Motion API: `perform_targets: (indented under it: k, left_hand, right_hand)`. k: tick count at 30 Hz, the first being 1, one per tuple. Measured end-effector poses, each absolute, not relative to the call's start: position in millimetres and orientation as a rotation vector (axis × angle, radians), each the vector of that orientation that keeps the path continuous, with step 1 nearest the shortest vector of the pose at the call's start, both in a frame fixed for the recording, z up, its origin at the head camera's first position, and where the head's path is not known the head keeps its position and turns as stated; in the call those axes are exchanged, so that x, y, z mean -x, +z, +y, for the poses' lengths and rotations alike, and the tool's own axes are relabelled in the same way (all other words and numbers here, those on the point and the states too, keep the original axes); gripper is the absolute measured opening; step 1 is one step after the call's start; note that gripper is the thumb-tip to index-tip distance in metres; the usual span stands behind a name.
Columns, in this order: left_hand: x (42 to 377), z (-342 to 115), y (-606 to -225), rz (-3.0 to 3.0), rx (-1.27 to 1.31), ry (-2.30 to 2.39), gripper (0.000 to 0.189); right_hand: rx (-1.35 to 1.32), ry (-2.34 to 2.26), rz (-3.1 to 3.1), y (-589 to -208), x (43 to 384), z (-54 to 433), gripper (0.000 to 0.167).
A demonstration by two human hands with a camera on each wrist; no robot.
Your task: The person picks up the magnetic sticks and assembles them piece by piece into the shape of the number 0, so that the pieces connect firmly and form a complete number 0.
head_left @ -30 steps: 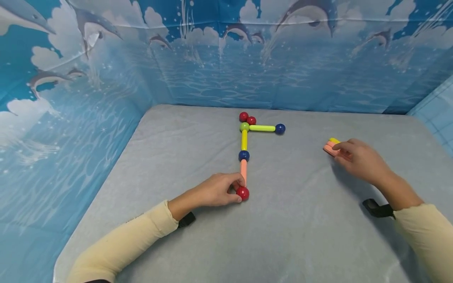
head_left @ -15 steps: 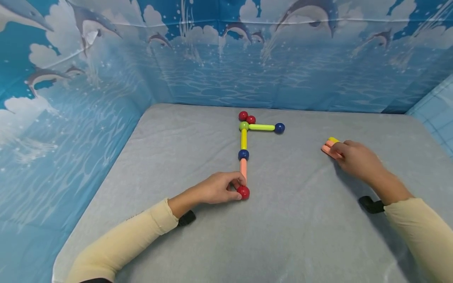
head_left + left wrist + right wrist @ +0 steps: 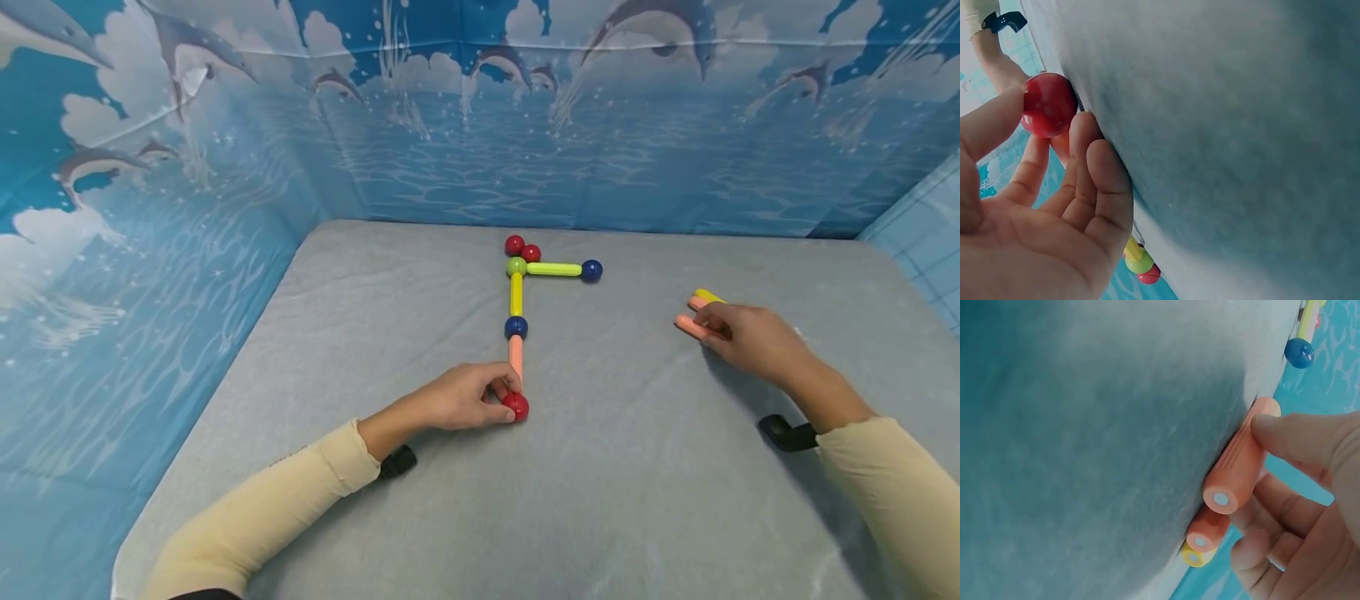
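My left hand (image 3: 467, 398) pinches a red ball (image 3: 1051, 105) at the near end of a chain of magnetic rods and balls. From that ball, a salmon rod (image 3: 515, 357), a blue ball (image 3: 516, 327), a yellow rod (image 3: 516, 295) and a green ball (image 3: 517, 267) run away from me. Off to the right, my right hand (image 3: 759, 337) holds another salmon magnetic rod (image 3: 1238, 459) between thumb and fingers. Just beyond it lie a second salmon rod (image 3: 1208, 530) and a yellow rod (image 3: 708, 296), partly hidden by that hand.
A lime rod (image 3: 555, 269) extends right from the green ball to a second blue ball (image 3: 592, 271). Two red balls, one left (image 3: 514, 245) and one right (image 3: 531, 253), sit behind it. A dolphin-print curtain (image 3: 450, 167) borders the grey-covered table (image 3: 600, 500).
My right hand has shifted slightly left and drawn one salmon rod toward me, opening a gap from the other salmon rod. My left hand stays at the red ball.
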State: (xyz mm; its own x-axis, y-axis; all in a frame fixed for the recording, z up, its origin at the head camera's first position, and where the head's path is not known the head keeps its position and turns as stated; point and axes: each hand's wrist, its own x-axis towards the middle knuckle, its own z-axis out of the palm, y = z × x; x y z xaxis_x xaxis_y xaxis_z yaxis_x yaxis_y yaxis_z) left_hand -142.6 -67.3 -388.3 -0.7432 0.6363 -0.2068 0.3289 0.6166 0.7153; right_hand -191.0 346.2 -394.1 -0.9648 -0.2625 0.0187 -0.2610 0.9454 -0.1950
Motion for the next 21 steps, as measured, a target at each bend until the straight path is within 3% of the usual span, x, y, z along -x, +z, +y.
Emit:
perform_targets:
  k: [9,13,17,21]
  left_hand:
    - [142,-67,-387,2.412,-0.79,0.941,0.02]
    - [143,-67,-385,2.404,-0.778,0.93,0.023]
    - [144,-66,-384,2.401,-0.765,0.917,0.025]
    - [144,-66,-382,2.393,-0.753,0.916,0.025]
  right_hand:
    - [0.487,-0.446,3.093,-388,190,336,0.031]
    - [0.675,-0.525,3.124,-381,181,324,0.025]
    - [0.875,-0.64,3.075,-373,169,305,0.03]
    - [0.884,-0.755,2.907,-363,161,282,0.031]
